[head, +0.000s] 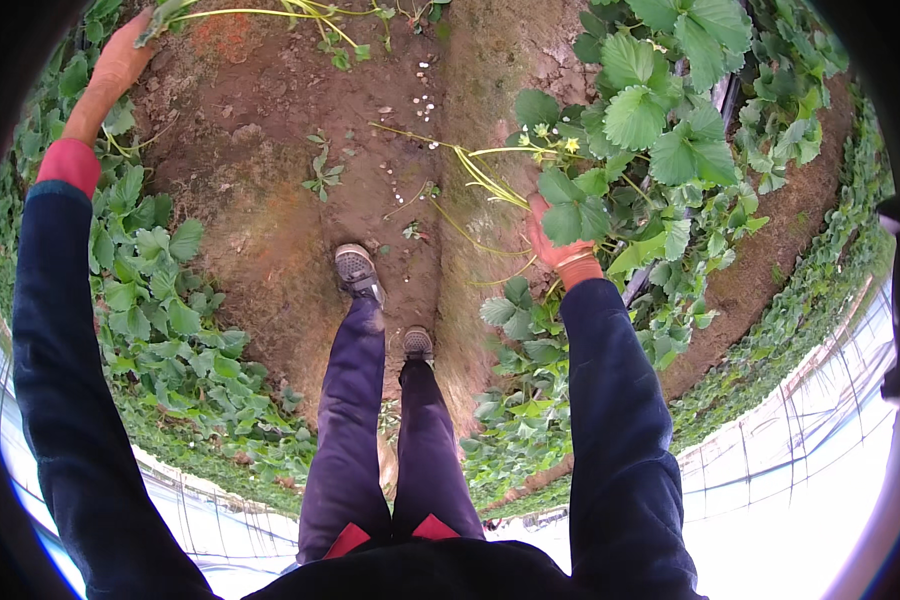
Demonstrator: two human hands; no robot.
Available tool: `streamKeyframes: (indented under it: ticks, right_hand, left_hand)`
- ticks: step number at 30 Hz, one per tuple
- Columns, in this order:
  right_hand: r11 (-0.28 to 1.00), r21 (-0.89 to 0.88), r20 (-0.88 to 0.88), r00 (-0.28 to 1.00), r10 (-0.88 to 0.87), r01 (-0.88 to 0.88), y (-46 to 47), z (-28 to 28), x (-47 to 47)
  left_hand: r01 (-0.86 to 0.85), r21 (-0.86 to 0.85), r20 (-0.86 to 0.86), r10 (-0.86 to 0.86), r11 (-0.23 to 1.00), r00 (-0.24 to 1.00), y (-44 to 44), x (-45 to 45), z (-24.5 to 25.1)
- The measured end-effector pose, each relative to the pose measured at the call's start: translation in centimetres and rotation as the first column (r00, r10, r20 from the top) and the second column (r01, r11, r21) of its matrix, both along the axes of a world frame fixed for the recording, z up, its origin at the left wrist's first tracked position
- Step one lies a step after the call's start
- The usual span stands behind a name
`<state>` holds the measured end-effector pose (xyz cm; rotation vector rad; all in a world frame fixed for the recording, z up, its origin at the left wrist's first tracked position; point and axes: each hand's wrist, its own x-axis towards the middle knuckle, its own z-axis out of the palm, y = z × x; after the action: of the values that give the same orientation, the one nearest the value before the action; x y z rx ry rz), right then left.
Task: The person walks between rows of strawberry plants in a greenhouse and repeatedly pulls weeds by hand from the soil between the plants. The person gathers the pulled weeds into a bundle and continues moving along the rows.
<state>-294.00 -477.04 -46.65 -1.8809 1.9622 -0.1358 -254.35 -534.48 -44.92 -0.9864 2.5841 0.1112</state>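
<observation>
My left hand (124, 56) reaches out to the far upper left, its fingers closed on a strawberry leaf with long trailing stems (247, 11). Those stems run to the right above the soil, ending in small leaflets. On the right, my right hand (555, 236) grips a bundle of pale green strawberry stems (495, 180), whose ends stick out to the left. Broad leaves of a strawberry plant (634, 116) partly cover its fingers. Small yellowish-white flowers (551, 141) show just above that hand.
Between two planted rows runs a bare soil furrow (270, 150), where my shoes (356, 270) stand. Dense strawberry plants (157, 292) line the left side. White petals (424, 105) and thin runners (472, 240) lie on the ground. Dark tubing (637, 285) shows among the right-hand leaves.
</observation>
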Motion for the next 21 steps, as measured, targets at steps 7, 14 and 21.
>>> streamKeyframes:
  ticks: [7, 14, 21]
  right_hand:
    - [0.994, 0.106, 0.024, 1.0, -0.01, 0.007, 0.2, 0.1, 0.0]
    - [1.0, 0.007, 0.039, 0.999, 0.017, -0.017, -0.1, 0.0, -0.1]
    - [0.946, 0.276, 0.198, 0.953, -0.23, 0.171, 1.3, -0.5, 0.4]
  left_hand:
    - [-0.205, 0.034, 0.186, 0.195, 0.978, 0.963, -3.9, 5.1, -1.7]
    - [-0.493, 0.298, 0.083, 0.492, 0.817, 0.866, -6.6, 7.2, -3.6]
    - [-0.556, 0.298, 0.03, 0.574, 0.776, 0.818, -6.3, 7.7, -4.3]
